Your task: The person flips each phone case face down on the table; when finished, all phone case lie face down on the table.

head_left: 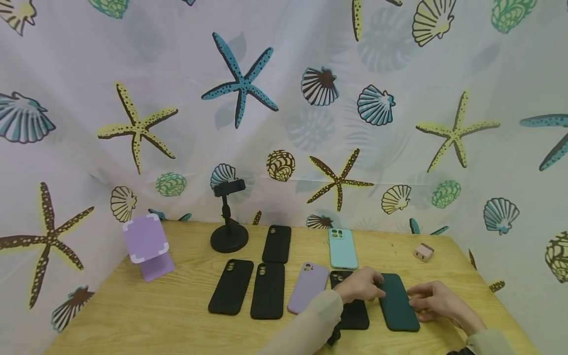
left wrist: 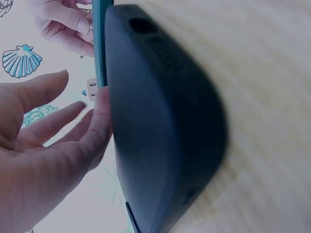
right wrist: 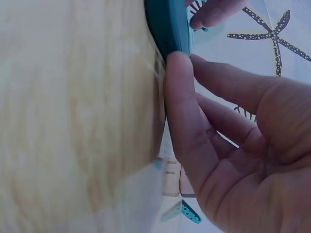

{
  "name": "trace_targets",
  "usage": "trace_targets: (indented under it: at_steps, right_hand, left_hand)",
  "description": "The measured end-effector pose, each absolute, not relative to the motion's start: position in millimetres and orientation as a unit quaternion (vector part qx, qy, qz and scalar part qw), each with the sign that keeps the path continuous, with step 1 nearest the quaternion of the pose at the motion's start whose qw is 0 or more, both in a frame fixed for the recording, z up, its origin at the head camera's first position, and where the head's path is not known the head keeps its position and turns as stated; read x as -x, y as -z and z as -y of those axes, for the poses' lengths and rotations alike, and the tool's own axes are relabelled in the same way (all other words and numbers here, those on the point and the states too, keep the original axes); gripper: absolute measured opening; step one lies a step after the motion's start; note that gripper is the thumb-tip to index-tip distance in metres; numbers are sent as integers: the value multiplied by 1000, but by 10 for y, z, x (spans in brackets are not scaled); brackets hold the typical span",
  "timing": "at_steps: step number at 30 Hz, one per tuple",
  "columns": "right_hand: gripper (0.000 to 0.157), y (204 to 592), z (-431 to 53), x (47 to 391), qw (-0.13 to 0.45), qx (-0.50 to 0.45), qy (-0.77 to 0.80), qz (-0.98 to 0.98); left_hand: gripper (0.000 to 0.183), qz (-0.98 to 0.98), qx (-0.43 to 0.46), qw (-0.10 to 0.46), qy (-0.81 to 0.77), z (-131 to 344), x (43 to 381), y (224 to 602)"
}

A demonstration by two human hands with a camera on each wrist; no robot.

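Note:
A dark teal phone case (head_left: 399, 308) lies on the table between my two hands. My left hand (head_left: 361, 284) reaches over a black phone case (head_left: 355, 318), its fingers by the teal case's upper left edge. In the left wrist view, the thumb of the left hand (left wrist: 58, 141) stands apart from its fingers, and the black case (left wrist: 146, 121) fills the middle. My right hand (head_left: 437, 298) is at the teal case's right edge. Its index fingertip touches the end of the teal case (right wrist: 169, 26) in the right wrist view, with the thumb close beside.
Left of my hands lie a lilac phone case (head_left: 309, 288) and several black ones, one of them a black case (head_left: 268, 291). A light blue case (head_left: 343, 249) lies farther back. Around them are a charger plug (head_left: 423, 252), a black stand (head_left: 229, 237) and a purple stand (head_left: 146, 239).

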State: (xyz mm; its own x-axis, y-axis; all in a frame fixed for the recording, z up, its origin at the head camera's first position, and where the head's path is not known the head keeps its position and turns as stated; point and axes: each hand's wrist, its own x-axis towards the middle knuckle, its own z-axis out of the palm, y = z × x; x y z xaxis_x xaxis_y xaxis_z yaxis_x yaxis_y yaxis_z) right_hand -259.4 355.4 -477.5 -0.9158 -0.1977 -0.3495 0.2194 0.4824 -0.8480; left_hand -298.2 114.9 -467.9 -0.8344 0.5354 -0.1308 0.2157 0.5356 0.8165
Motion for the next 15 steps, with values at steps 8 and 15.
trace_targets:
  at_steps: [8,15]
  right_hand:
    - [56,4720,-3514,2637,153,33,498,-853]
    - [54,4644,-3269,2691,139,31,519,-843]
  left_hand:
    - [29,-804,-236,170,-518,-1003,3083,4630]
    - [18,-777,-246,125,-566,-751,3155,4591]
